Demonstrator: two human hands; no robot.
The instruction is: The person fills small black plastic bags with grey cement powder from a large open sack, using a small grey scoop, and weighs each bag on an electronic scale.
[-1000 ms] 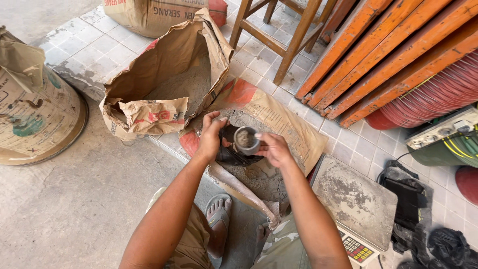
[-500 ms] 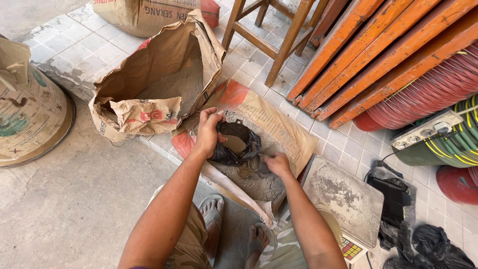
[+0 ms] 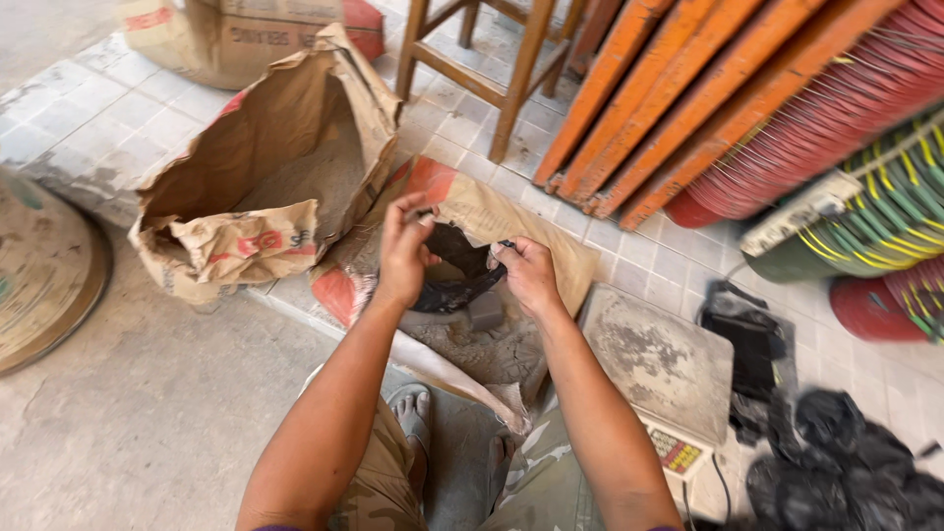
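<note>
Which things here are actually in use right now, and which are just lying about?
In use:
left hand
right hand
black plastic bag
torn paper sack

Lying about:
open paper sack
weighing scale
wooden stool
orange planks

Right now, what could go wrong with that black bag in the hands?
The left hand and right hand hold the thin black bag open by its rim; it may slip or tear and spill. It hangs over the flat paper sack, so powder could scatter towards the scale.
</note>
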